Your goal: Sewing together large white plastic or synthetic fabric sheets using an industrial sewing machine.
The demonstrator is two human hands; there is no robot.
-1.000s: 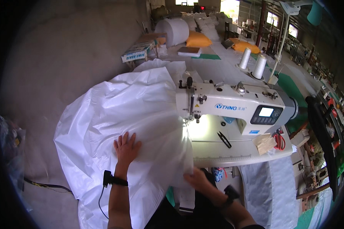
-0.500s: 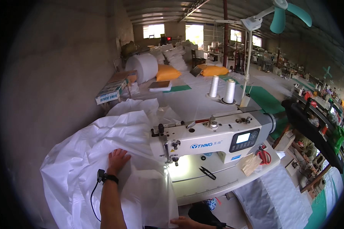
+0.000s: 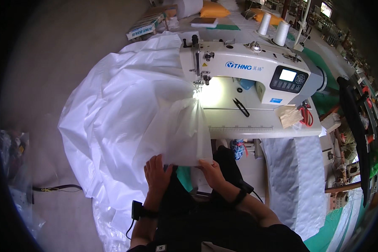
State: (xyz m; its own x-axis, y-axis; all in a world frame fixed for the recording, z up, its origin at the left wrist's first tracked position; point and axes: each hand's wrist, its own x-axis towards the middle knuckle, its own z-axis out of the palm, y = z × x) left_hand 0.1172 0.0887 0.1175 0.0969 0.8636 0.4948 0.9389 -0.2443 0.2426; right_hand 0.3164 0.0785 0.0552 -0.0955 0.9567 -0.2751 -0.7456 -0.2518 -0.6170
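Observation:
A large, shiny white sheet (image 3: 113, 101) spreads in folds left of the sewing machine (image 3: 239, 63). Part of it runs under the lit needle area, and its near edge reaches toward my lap. At that edge my left hand (image 3: 156, 175) has fingers on the sheet and thumb by the border, closed on it. My right hand (image 3: 212, 173) pinches the near right corner between thumb and fingers. The sheet is drawn up between my hands and the needle. Black thread snips (image 3: 241, 107) lie on the machine bed, right of the needle.
Red-handled scissors (image 3: 306, 116) and a tan scrap (image 3: 288, 115) sit at the bed's right end. Two white thread cones (image 3: 281, 33) stand behind the machine. Pale quilted-looking material (image 3: 294, 185) hangs below right. A black cable (image 3: 56, 187) crosses the floor at left.
The view has tilted downward. My left hand has come off the middle of the sheet to its near edge. My right hand still holds the corner, now more fully in view.

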